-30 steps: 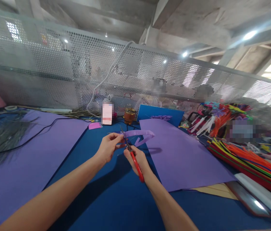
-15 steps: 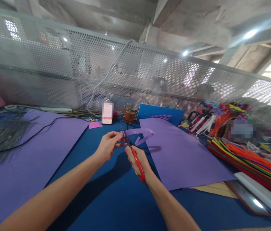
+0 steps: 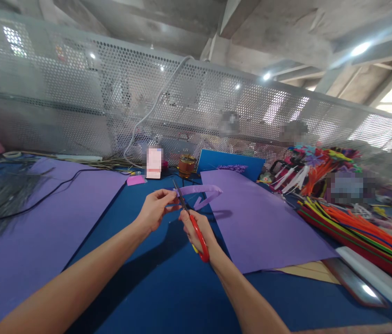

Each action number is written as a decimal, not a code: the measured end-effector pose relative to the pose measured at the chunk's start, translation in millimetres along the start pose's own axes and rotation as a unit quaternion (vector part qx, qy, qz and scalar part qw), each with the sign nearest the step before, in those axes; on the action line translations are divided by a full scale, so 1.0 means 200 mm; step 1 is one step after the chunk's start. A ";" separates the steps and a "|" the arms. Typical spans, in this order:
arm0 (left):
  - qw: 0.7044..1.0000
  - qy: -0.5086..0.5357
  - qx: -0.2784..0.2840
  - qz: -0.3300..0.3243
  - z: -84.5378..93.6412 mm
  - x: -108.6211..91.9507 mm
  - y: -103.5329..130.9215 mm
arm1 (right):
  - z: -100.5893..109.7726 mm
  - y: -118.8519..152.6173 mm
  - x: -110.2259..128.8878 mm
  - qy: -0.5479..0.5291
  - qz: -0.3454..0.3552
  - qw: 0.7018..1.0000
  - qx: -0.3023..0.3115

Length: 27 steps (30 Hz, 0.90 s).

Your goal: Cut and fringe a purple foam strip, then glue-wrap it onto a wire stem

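Note:
My right hand (image 3: pixel 198 228) is closed round the red handles of a pair of scissors (image 3: pixel 200 239), whose dark blades point up and away to the left. At the blades, my left hand (image 3: pixel 157 208) pinches the end of a folded purple paper strip (image 3: pixel 203 189). The strip loops out to the right past the blades and bends back on itself. Both hands are above the blue table (image 3: pixel 136 278), between two purple sheets. The exact spot where blades and strip meet is too small to make out.
One purple sheet (image 3: pixel 272 222) lies to the right, another purple sheet (image 3: pixel 78 204) to the left with dark wiry strands (image 3: pixel 4 195) and a black cable on it. Behind stand a phone (image 3: pixel 153 162) and a glass of amber liquid (image 3: pixel 186 166). Colourful pipe cleaners (image 3: pixel 356 227) lie at right.
The hands, scissors and strip hold nearly the same pose. The whole view has shifted slightly; the scissor blades look about as they did.

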<state>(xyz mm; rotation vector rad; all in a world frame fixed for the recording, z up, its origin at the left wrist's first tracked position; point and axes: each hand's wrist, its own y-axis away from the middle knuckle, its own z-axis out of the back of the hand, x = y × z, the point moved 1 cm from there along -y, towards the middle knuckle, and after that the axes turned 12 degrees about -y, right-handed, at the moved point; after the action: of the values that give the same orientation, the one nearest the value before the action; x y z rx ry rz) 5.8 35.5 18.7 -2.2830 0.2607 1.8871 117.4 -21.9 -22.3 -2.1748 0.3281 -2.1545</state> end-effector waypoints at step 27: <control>1.000 0.000 0.001 0.009 0.01 0.00 -0.01 | 0.00 0.00 0.00 0.001 -0.009 1.000 0.005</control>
<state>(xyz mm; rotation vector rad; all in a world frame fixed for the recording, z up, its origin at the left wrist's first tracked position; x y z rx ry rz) 4.2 37.0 18.7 -2.2859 0.2841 1.8944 118.0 -21.8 -21.6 -2.1793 0.2973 -2.1618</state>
